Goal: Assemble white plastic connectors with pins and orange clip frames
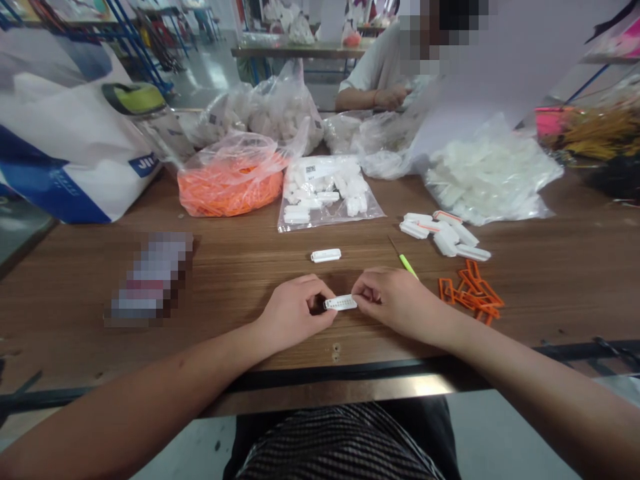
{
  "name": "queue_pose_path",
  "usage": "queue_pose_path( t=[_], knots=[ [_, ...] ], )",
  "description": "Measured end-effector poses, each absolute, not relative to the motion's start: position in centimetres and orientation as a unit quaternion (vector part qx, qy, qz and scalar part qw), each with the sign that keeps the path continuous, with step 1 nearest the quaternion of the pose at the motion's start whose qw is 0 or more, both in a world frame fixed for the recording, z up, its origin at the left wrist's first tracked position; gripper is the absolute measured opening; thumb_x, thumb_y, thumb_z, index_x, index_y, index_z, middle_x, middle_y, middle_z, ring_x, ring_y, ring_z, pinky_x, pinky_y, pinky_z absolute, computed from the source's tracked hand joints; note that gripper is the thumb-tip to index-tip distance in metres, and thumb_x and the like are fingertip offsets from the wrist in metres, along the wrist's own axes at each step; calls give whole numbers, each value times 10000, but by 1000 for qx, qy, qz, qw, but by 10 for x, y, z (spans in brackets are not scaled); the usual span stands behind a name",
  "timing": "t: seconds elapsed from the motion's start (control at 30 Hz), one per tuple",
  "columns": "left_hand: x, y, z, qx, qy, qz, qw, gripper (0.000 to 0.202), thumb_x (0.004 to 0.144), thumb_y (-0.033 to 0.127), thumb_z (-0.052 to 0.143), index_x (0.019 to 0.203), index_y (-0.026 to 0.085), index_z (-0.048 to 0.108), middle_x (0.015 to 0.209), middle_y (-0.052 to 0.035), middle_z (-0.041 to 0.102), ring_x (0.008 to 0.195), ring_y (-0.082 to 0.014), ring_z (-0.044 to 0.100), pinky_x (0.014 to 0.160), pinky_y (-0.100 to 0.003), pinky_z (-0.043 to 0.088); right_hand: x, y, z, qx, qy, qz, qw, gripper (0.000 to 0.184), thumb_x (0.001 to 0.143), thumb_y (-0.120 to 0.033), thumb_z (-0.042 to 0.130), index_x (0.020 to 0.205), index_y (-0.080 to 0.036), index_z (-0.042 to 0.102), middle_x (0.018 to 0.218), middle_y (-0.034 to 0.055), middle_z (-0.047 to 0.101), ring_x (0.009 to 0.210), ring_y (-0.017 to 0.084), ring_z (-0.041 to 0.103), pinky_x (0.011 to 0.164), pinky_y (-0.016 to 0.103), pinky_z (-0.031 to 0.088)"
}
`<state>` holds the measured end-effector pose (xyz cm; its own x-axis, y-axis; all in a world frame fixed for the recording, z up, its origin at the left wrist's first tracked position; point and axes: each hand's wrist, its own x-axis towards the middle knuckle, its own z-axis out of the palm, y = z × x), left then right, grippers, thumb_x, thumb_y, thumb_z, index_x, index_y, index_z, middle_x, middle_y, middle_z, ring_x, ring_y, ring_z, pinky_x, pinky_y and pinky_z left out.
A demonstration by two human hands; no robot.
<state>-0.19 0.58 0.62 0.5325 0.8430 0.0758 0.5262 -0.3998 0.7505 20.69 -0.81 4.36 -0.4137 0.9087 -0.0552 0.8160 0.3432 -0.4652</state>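
Note:
A small white plastic connector (pixel 341 303) is held between both hands just above the wooden table (pixel 225 267). My left hand (pixel 295 312) pinches its left end with closed fingers. My right hand (pixel 393 299) pinches its right end and also carries a thin green-handled tool (pixel 406 263) that sticks out behind the fingers. Another white connector (pixel 325 255) lies on the table a little beyond my hands. Several orange rectangular rings (pixel 473 292) lie to the right of my right hand. A small heap of white connectors (pixel 445 235), some with orange rings, lies farther right.
An open clear bag of white connectors (pixel 327 190), a bag of orange rings (pixel 230 183) and a larger bag of white parts (pixel 487 173) stand across the table's middle. A white-and-blue bag (pixel 65 147) is at the left. Another person sits at the far side.

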Motion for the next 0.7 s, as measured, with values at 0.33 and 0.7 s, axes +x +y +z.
queue_pose_path(
  t=[0.33,0.7],
  knots=[
    [-2,5,6,804,425,229,347,60,751,217,652,795,192,684,672,27,526,584,-106,472,565,-240,372,201,-14,39,-465,-881,69,62,263,911,-178,482,707,-156,648,688,48,621,632,154,528,598,289,334],
    [-1,4,8,801,427,232,350,67,742,218,655,793,194,691,661,31,523,576,-103,463,559,-234,370,216,-40,26,-441,-876,-2,195,287,949,-176,432,984,-97,705,690,54,679,620,162,580,559,286,382]
  ],
)
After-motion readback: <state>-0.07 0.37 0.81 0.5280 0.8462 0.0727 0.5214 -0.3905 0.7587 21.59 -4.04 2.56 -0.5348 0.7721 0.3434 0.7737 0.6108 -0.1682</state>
